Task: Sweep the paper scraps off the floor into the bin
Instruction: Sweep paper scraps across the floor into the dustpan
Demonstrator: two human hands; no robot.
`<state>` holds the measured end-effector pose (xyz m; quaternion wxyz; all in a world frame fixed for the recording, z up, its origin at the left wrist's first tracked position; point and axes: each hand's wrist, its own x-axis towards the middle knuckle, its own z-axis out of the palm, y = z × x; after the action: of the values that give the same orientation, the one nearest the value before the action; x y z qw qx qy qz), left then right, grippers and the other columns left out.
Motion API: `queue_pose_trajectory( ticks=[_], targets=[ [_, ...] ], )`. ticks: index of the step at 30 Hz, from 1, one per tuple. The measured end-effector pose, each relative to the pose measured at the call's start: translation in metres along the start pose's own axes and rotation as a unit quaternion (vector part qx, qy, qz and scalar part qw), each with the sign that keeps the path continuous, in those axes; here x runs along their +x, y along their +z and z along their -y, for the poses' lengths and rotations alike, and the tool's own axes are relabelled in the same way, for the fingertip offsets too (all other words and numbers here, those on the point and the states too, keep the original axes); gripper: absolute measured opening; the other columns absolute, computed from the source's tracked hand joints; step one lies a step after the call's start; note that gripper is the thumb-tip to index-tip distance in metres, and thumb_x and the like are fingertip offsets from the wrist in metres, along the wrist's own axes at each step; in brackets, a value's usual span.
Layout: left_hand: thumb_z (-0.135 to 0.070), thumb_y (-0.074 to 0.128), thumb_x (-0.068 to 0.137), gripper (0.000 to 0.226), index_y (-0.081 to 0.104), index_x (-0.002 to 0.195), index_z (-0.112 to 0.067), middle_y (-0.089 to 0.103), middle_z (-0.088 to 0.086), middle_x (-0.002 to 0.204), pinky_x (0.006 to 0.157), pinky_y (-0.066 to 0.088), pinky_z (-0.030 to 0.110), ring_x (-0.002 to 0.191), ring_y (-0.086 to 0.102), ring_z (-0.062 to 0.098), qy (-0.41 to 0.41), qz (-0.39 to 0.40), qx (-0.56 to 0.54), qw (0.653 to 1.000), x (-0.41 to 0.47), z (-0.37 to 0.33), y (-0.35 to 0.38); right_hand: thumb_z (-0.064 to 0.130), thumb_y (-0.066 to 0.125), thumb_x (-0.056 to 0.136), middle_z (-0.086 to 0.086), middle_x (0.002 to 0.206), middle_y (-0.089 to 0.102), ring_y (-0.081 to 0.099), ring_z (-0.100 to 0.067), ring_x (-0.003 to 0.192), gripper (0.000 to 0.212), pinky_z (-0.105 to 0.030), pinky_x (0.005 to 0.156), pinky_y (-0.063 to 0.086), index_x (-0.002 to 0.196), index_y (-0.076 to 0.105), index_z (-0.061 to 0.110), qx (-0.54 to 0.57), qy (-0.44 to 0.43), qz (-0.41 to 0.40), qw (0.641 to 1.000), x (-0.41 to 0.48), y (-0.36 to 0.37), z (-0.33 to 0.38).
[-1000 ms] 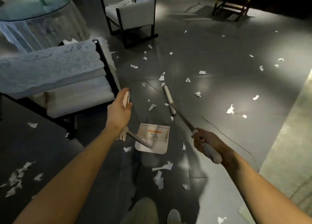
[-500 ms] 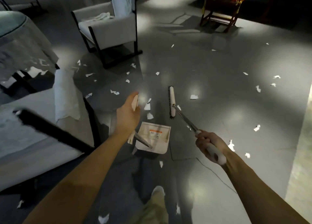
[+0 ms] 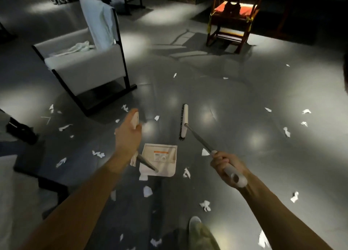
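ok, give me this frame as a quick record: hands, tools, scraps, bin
left hand: grips the handle top of the white long-handled plastic dustpan
right hand: grips the pale end of the metal-shafted white broom
broom head: beyond the dustpan, dark bristles on its left side
white torn paper scraps: scattered over the glossy grey floor, around the pan
bin: not in view

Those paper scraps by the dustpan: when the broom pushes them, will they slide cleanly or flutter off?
The paper scraps look thin, torn and crumpled, so probably light: a fast stroke may flick them aside. The floor is glossy, so they should slide easily, perhaps past the dustpan. Flat ones might slip under the broom bristles.
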<state>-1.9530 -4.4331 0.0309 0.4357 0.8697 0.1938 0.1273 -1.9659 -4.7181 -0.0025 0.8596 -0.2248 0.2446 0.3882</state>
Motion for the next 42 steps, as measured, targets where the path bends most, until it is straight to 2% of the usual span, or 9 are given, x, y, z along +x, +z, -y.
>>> queue_pose_trajectory(
  ticks=[6,8,9,11,16,20,26,31,42],
  targets=[
    [-0.014,0.046,0.096,0.044,0.040,0.137,-0.029,0.052,0.002,0.106,0.070,0.043,0.022,0.080,0.054,0.015,-0.005,-0.019,0.001,1.000,0.163,-0.055,0.049,-0.019,0.085,0.018,0.001,0.044,0.041,0.040,-0.007,0.026,0.064,-0.013,0.026,0.034,0.061,0.045,0.009,-0.037,-0.004,0.001,0.999,0.115,0.076,0.151],
    [-0.015,0.046,0.095,0.046,0.040,0.138,-0.031,0.051,0.000,0.107,0.075,0.047,0.031,0.086,0.054,0.018,-0.017,-0.023,-0.021,0.999,0.222,-0.061,0.068,-0.016,0.078,0.053,0.001,0.044,0.041,0.038,-0.006,0.026,0.042,-0.012,0.025,0.032,0.066,0.046,0.008,-0.092,-0.003,-0.038,0.995,0.164,0.099,0.194],
    [-0.015,0.047,0.095,0.046,0.040,0.138,-0.031,0.054,0.001,0.108,0.078,0.049,0.034,0.086,0.056,0.020,-0.019,-0.028,-0.028,0.999,0.254,-0.062,0.079,-0.010,0.061,0.077,0.001,0.043,0.041,0.037,-0.005,0.026,0.026,-0.011,0.024,0.030,0.072,0.044,0.010,-0.105,-0.003,-0.063,0.993,0.192,0.108,0.215],
    [-0.014,0.049,0.094,0.046,0.042,0.137,-0.028,0.060,0.008,0.110,0.082,0.051,0.039,0.086,0.060,0.026,-0.004,-0.031,-0.031,0.999,0.319,-0.062,0.104,-0.001,0.031,0.096,0.000,0.043,0.041,0.037,-0.004,0.026,0.021,-0.011,0.024,0.029,0.086,0.043,0.013,-0.110,-0.009,-0.085,0.990,0.248,0.127,0.260],
    [-0.012,0.045,0.094,0.047,0.039,0.136,-0.032,0.061,0.014,0.109,0.087,0.051,0.047,0.090,0.062,0.031,-0.019,0.010,-0.034,0.999,0.489,-0.070,0.168,-0.003,0.030,0.096,-0.001,0.045,0.043,0.037,-0.004,0.028,0.026,-0.012,0.024,0.030,0.108,0.044,0.014,-0.136,-0.035,-0.105,0.985,0.386,0.179,0.368],
    [-0.007,0.039,0.092,0.036,0.044,0.124,-0.024,0.056,0.007,0.085,0.073,0.049,0.038,0.075,0.057,0.024,-0.003,0.018,0.013,1.000,0.601,-0.089,0.201,-0.004,0.032,0.095,0.000,0.048,0.041,0.037,-0.003,0.029,0.024,-0.013,0.024,0.030,0.091,0.046,0.015,-0.169,-0.027,-0.123,0.977,0.471,0.216,0.450],
    [-0.004,0.041,0.094,0.037,0.043,0.128,-0.018,0.051,-0.004,0.092,0.069,0.043,0.030,0.074,0.056,0.019,0.024,0.003,0.070,0.997,0.747,-0.115,0.251,-0.007,0.030,0.095,0.001,0.045,0.040,0.035,-0.003,0.028,0.026,-0.011,0.026,0.030,0.093,0.045,0.014,-0.231,-0.007,-0.140,0.963,0.574,0.264,0.573],
    [-0.010,0.043,0.095,0.045,0.039,0.134,-0.032,0.052,-0.004,0.083,0.061,0.049,0.030,0.066,0.055,0.015,-0.107,-0.025,0.002,0.994,0.847,-0.136,0.300,-0.008,0.032,0.093,-0.001,0.054,0.036,0.033,-0.002,0.030,0.028,-0.011,0.025,0.028,0.079,0.042,0.014,-0.312,0.027,-0.150,0.938,0.666,0.299,0.682],
    [-0.014,0.045,0.097,0.043,0.037,0.135,-0.033,0.050,-0.004,0.077,0.056,0.044,0.019,0.067,0.054,0.012,-0.178,-0.091,0.028,0.979,1.006,-0.141,0.388,-0.012,0.035,0.088,0.000,0.051,0.038,0.034,-0.003,0.031,0.026,-0.013,0.029,0.029,0.096,0.046,0.009,-0.517,0.075,-0.122,0.844,0.821,0.347,0.857]
  ],
)
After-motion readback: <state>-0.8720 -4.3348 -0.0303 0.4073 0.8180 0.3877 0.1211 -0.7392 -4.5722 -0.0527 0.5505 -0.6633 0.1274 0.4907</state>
